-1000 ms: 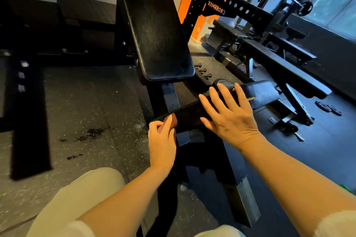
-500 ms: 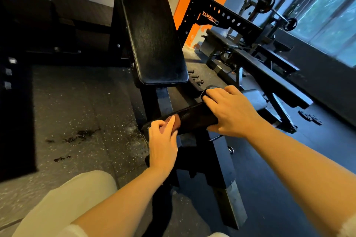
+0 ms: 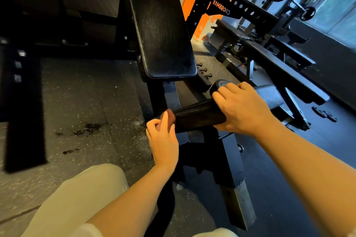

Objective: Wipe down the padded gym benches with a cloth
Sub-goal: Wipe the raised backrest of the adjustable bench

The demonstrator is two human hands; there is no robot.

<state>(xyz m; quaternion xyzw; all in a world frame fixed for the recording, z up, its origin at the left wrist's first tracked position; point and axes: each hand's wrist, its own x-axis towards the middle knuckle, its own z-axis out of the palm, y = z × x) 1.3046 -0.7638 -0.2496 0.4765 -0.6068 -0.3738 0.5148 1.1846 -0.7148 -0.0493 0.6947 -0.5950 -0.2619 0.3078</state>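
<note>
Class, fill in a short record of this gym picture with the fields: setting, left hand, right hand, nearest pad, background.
setting: gym with a dark speckled rubber floor
left hand: left hand pinches a small reddish-brown cloth against the near end of the black padded roller
right hand: right hand curls over the roller's far part, steadying it
nearest pad: tilted black padded backrest, above the roller, untouched
background: flat black padded bench; black rack with orange lettering
</note>
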